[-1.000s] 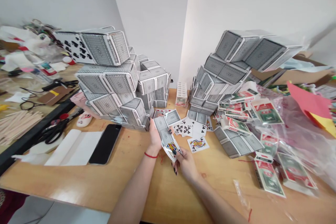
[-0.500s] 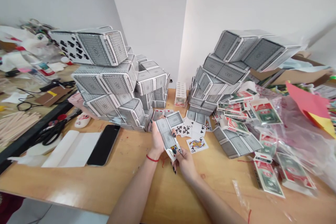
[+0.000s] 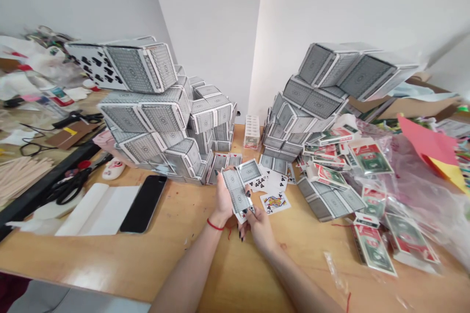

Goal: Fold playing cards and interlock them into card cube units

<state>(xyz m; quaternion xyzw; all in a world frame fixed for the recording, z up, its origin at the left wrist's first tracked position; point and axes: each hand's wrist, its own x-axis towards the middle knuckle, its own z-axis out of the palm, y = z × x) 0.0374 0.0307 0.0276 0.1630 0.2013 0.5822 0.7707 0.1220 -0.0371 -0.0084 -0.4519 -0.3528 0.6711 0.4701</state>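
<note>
The wooden table (image 3: 176,249) is stretching out under everything, pale and smooth. On the far left the left stack (image 3: 154,117) is towering: cubes folded from playing cards, grey lattice-patterned backs with white borders, one top face showing black clubs. On the far right the right stack (image 3: 323,88) of the same grey cubes is leaning against the white wall.

Near that, on the right, green-and-red card boxes (image 3: 370,156) are lying scattered among crinkled clear plastic wrap (image 3: 414,190); their print is coming through too small for me to read.

On the left a white sheet (image 3: 97,209) is lying flat, a glossy black phone (image 3: 144,203) is sitting just beside it, screen dark, and black-handled scissors (image 3: 69,183) are resting further left.

In the middle, just beyond my hands, a clubs card (image 3: 259,183) and a colourful face card (image 3: 274,201) are lying face up on the wood.

Now the grip: my left hand (image 3: 223,200) is curling closed around a thin packet of cards (image 3: 238,193), grey backs up, raised just above the table centre. My right hand (image 3: 259,227) is pinching the packet's near end between thumb and fingertips, dark nails showing. A thin red bracelet (image 3: 214,225) is circling my left wrist.
</note>
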